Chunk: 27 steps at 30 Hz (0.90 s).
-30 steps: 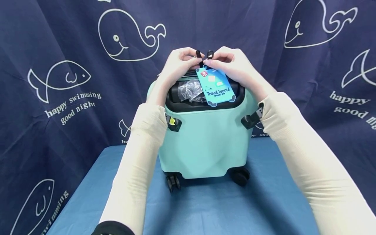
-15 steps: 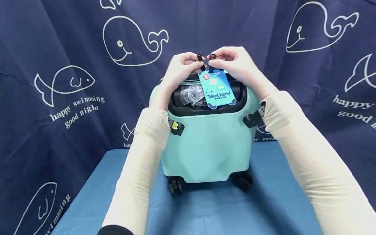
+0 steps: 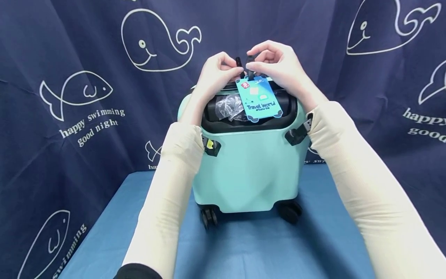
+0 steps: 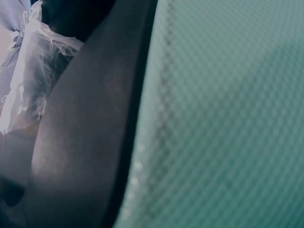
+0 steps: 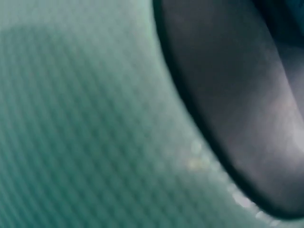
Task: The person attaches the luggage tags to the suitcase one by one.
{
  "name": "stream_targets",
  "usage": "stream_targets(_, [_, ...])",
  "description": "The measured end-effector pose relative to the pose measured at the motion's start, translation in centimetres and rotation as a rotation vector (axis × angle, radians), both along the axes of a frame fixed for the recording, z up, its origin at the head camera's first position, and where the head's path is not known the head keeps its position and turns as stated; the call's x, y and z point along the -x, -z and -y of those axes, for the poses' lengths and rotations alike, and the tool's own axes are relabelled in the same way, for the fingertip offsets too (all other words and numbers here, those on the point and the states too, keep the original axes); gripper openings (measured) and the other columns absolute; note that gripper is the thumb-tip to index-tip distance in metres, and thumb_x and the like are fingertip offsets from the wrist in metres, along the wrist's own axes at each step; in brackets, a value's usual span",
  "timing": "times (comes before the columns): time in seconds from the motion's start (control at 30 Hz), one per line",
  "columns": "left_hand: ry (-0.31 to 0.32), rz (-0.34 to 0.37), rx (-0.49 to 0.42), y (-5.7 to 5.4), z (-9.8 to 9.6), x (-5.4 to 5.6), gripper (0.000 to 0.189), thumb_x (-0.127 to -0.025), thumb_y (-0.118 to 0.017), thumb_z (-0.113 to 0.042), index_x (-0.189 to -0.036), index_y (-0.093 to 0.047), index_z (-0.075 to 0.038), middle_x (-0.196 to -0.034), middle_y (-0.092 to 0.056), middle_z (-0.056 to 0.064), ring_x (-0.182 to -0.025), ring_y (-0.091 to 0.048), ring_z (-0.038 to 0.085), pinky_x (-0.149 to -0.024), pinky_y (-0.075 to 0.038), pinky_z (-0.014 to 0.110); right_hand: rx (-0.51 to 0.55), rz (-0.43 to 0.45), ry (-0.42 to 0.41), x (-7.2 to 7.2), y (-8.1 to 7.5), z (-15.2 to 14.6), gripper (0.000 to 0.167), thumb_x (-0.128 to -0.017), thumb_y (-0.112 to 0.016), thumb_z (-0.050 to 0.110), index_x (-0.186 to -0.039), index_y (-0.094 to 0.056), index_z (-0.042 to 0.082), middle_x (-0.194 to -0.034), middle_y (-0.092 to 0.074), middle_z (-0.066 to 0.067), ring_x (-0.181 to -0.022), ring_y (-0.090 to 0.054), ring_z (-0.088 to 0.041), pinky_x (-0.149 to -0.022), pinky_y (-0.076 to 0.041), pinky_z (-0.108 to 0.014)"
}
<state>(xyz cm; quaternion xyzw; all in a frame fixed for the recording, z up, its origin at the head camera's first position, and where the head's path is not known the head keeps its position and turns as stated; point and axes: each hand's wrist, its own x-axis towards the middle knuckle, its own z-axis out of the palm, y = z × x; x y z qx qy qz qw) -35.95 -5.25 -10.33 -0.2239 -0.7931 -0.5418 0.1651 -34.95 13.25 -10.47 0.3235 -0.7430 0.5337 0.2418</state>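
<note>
A mint-green suitcase [image 3: 247,170] stands upright on its black wheels. Over its black recessed top hangs a blue luggage tag [image 3: 260,101] printed "Travel World", with a black strap [image 3: 250,64] whose two ends stick up. My left hand [image 3: 217,75] pinches the left strap end between thumb and fingers. The right end, by the buckle, is pinched by my right hand [image 3: 277,66]. Both wrist views show only the suitcase close up: its textured shell [image 4: 228,118] and dark recess in the left one, the shell [image 5: 85,128] and black rim in the right one.
Clear plastic wrap [image 3: 230,106] covers part of the suitcase handle inside the recess. The suitcase rests on a blue cloth-covered table [image 3: 237,248]. Behind it hangs a navy curtain [image 3: 223,23] with whale and fish drawings.
My right index finger has lifted off and straightened above the strap, and the right hand has risen a little. The left hand keeps its pinch. The whole view shifts slightly.
</note>
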Motion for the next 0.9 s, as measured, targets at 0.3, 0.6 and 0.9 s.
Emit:
stream_targets(0.3, [-0.008,-0.065,0.076,-0.61,0.23,-0.27,0.017,-0.083,-0.066,-0.005,-0.076,-0.053,-0.014,-0.093,-0.072,0.011,-0.080,-0.067,0.009,-0.077,-0.048,0.019,-0.020,0.060,-0.005,0.18,-0.33,0.04,0.031,-0.082,-0.072,0.016,-0.112,-0.069,0.009,-0.075,-0.068,0.008,-0.067,-0.058,-0.009,-0.065,-0.042,-0.020])
stream_targets(0.6, [-0.069,-0.054,0.134,-0.61,0.07,-0.35,0.010,-0.084,-0.066,-0.009,-0.079,-0.063,-0.017,-0.091,-0.073,0.006,-0.079,-0.067,0.009,-0.076,-0.047,0.018,-0.051,0.079,0.007,-0.18,-0.11,-0.04,0.035,-0.083,-0.072,0.020,-0.116,-0.068,0.010,-0.094,-0.069,0.012,-0.074,-0.060,-0.010,-0.071,-0.046,-0.018])
stream_targets(0.9, [-0.082,-0.063,0.195,-0.46,-0.01,-0.41,0.005,-0.086,-0.065,-0.012,-0.083,-0.066,-0.016,-0.091,-0.074,0.003,-0.080,-0.066,0.005,-0.077,-0.043,0.016,-0.046,0.090,-0.006,-0.37,0.12,-0.19,0.034,-0.083,-0.072,0.020,-0.115,-0.068,0.009,-0.095,-0.069,0.012,-0.074,-0.060,-0.009,-0.072,-0.046,-0.017])
